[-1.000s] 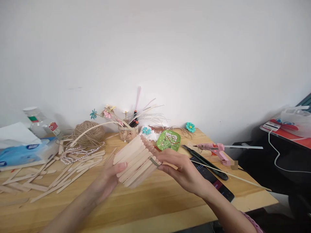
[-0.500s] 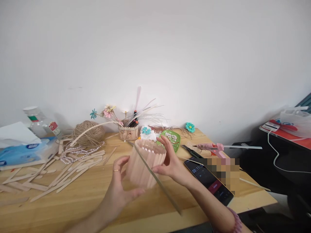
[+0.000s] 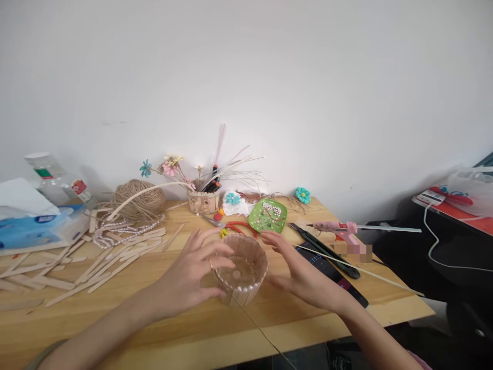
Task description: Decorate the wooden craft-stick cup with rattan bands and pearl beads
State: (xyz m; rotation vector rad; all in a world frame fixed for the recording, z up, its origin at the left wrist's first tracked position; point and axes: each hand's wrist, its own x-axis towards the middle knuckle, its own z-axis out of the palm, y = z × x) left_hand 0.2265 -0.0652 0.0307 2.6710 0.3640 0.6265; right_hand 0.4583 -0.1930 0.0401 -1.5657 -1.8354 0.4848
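A round holder made of wooden craft sticks stands upright on the table, its open top facing me. White pearl beads line the near part of its rim. From its front a thin, pale strip trails toward the table's front edge. At the holder's left side my left hand is open, fingers spread and overlapping the rim; contact is hard to tell. My right hand is open too, curved beside the right side with a small gap.
Loose craft sticks, bead strings and a twine ball lie left. Behind are red-handled pliers, a green dish and a flower pot. On the right are a utility knife, a phone and a pink glue gun.
The holder has gone from being held tilted between both hands to standing on the table, with its beaded side turned toward me. Both hands have loosened and opened. Pliers and knife are now uncovered.
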